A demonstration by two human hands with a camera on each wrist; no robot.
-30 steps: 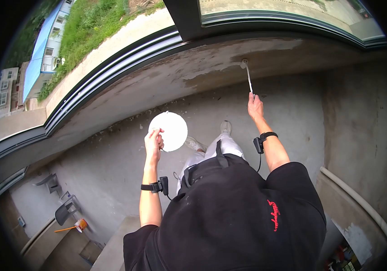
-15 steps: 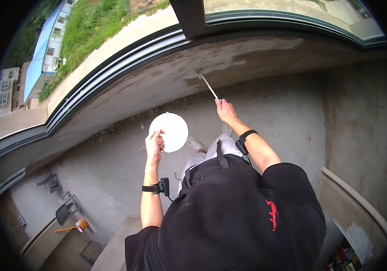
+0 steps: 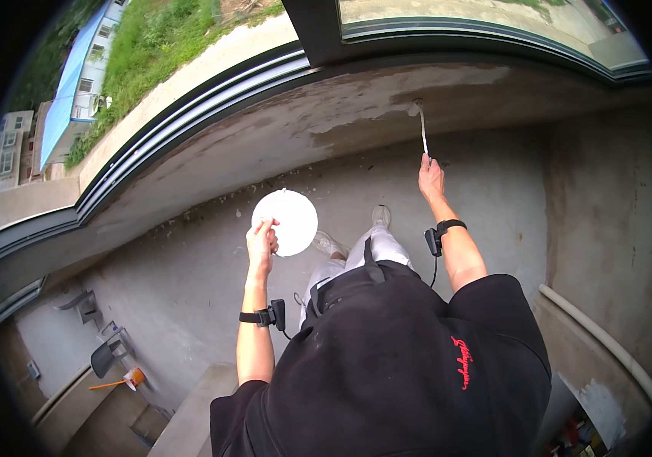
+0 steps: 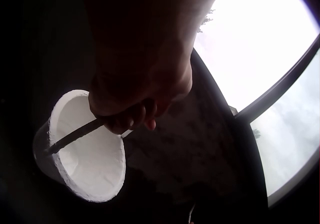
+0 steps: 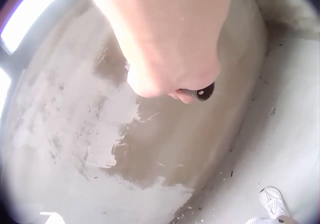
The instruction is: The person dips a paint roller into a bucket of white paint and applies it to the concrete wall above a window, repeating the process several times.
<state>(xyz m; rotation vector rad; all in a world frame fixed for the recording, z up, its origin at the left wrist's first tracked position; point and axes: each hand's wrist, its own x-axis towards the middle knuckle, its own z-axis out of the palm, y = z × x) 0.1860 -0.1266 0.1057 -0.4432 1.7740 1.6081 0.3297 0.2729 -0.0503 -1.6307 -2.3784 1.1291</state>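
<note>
My left hand grips the handle of a white bucket, which hangs below it at the front left. In the left wrist view, white coats the bucket's rim and inside. My right hand holds a long thin tool, its shaft smeared white. The tool's far end meets the wall below the window, just right of a pale, ragged-edged coated patch. A dark round handle end sticks out beside the right fist in the right wrist view; the fingers are mostly hidden there.
Above the wall runs a window frame with a dark upright post. Grey chairs and an orange-handled brush are at the lower left. A pale pipe runs along the right. White crumbs dot the floor by the wall.
My right hand and the tool swung left along the wall by half a second ago, then back right to about where they were. The left hand and bucket have hardly moved.
</note>
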